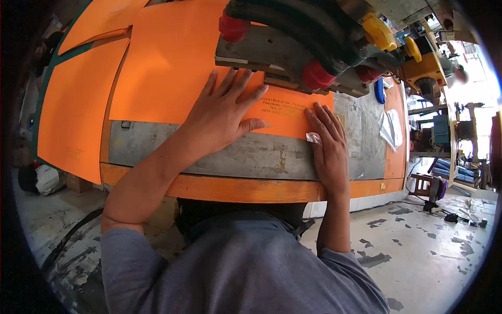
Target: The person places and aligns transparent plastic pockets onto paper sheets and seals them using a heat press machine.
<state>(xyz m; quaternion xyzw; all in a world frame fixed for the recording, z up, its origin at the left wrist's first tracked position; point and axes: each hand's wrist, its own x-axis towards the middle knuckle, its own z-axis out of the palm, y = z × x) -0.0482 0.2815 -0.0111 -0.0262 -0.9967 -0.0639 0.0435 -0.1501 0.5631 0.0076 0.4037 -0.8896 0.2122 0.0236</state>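
Note:
A large orange sheet (162, 68) lies on the grey metal bed (235, 157) of a machine, with its right part under the machine's head (272, 49). My left hand (222, 110) rests flat on the sheet, fingers spread, fingertips close to the head's lower edge. Small dark print shows on the sheet between my hands. At the sheet's right end lies my right hand (328, 138), fingers stretched out over its edge. A small crumpled whitish piece (314, 137) is by my right thumb; whether it is gripped is unclear.
More orange sheets (78, 104) lie at the left. Red knobs (317, 75) and yellow knobs (380, 32) stick out from the machine. A white crumpled paper (390, 130) and a blue object (379, 91) lie at the right. An orange wooden edge (235, 189) runs along the front.

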